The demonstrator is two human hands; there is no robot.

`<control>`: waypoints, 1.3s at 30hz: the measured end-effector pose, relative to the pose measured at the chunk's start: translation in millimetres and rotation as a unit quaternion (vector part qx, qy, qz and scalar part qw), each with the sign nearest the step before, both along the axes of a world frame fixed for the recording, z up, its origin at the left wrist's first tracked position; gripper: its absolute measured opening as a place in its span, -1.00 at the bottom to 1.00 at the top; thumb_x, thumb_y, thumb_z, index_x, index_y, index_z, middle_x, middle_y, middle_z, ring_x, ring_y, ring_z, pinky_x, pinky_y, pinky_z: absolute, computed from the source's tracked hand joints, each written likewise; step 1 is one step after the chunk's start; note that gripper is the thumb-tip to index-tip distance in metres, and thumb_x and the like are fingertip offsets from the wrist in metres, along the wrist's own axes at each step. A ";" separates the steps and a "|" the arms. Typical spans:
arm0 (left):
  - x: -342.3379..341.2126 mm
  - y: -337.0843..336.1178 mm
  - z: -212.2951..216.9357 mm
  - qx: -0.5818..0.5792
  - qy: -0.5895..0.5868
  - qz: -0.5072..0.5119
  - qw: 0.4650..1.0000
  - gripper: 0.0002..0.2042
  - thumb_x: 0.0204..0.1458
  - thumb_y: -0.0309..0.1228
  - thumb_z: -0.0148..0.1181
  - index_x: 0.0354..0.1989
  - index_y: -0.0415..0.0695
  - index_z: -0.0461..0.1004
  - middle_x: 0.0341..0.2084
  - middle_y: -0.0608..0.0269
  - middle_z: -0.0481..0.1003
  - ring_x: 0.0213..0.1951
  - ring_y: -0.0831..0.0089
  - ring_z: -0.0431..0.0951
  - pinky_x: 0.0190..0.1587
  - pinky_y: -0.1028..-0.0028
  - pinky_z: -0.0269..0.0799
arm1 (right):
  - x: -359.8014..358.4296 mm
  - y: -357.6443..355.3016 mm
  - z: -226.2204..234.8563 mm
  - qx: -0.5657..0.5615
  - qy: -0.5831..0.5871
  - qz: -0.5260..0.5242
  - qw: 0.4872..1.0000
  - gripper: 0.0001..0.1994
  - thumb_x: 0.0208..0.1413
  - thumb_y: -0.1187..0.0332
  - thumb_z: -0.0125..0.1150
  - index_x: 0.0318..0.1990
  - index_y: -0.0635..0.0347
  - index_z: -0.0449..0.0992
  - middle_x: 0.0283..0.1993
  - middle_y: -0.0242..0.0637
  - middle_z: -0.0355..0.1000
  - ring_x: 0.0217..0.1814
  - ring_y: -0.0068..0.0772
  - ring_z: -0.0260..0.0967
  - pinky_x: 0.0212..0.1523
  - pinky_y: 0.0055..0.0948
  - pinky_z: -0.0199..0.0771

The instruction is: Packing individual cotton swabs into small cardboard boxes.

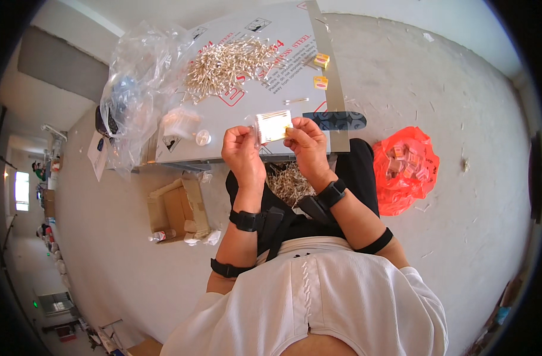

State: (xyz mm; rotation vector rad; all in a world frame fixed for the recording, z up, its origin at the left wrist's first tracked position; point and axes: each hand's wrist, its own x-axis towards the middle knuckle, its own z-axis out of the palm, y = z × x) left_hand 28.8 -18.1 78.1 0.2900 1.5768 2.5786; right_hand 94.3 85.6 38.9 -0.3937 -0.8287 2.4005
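Observation:
Over the table's near edge, both my hands hold a small clear packet of cotton swabs [273, 126], washed out by glare, with a bit of yellow at its right side. My left hand [245, 155] pinches the packet's left edge between thumb and fingers. At the right edge, my right hand [309, 147] is closed on it, thumb on top. Just beyond lies a loose cotton swab [296, 101]. A large heap of cotton swabs [232, 65] covers the table's far middle. Two small stacks of yellow cards, one farther [321, 60] and one nearer [320, 82], sit toward the right edge.
A crumpled clear plastic bag [141, 89] hangs over the table's left side. Near it are a small white round tub [203, 137] and a dark patterned strip [342, 121] at right. On the floor stand a cardboard box [158, 219] and a red bag [425, 193] of small packets.

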 end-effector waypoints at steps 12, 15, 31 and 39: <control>7.3 0.4 16.3 -0.146 0.193 -0.033 0.970 -0.86 -0.02 -0.70 0.16 -0.27 -0.28 0.48 -0.35 0.33 0.45 -0.32 0.63 0.44 -0.32 0.61 0.41 | 0.0 4.1 -12.0 -0.175 0.051 0.093 0.979 -0.89 0.15 0.53 0.12 -0.20 0.11 0.43 -0.24 -0.34 0.50 -0.24 -0.45 0.47 -0.20 -0.37 0.52; 7.5 -0.2 19.8 -0.185 0.217 -0.041 0.958 -0.83 -0.03 -0.71 0.17 -0.25 -0.28 0.47 -0.34 0.34 0.45 -0.33 0.66 0.44 -0.30 0.65 0.40 | -0.2 5.0 -16.2 -0.180 0.060 0.100 0.977 -0.89 0.16 0.51 0.11 -0.18 0.11 0.43 -0.22 -0.33 0.50 -0.22 -0.43 0.47 -0.18 -0.35 0.52; 9.4 0.7 30.2 -0.251 0.300 -0.032 0.920 -0.85 -0.06 -0.67 0.24 -0.30 -0.26 0.48 -0.33 0.38 0.43 -0.38 0.73 0.40 -0.32 0.69 0.38 | -1.0 6.3 -18.2 -0.170 0.068 0.104 0.978 -0.88 0.14 0.47 0.09 -0.16 0.12 0.39 -0.19 -0.34 0.48 -0.19 -0.43 0.46 -0.13 -0.37 0.51; 9.7 1.1 31.3 -0.257 0.300 -0.031 0.918 -0.86 -0.05 -0.65 0.24 -0.30 -0.26 0.48 -0.33 0.37 0.44 -0.38 0.71 0.41 -0.35 0.67 0.39 | -2.1 8.0 -23.2 -0.172 0.078 0.107 0.976 -0.86 0.11 0.47 0.11 -0.17 0.11 0.38 -0.15 -0.34 0.47 -0.13 -0.42 0.46 -0.11 -0.37 0.49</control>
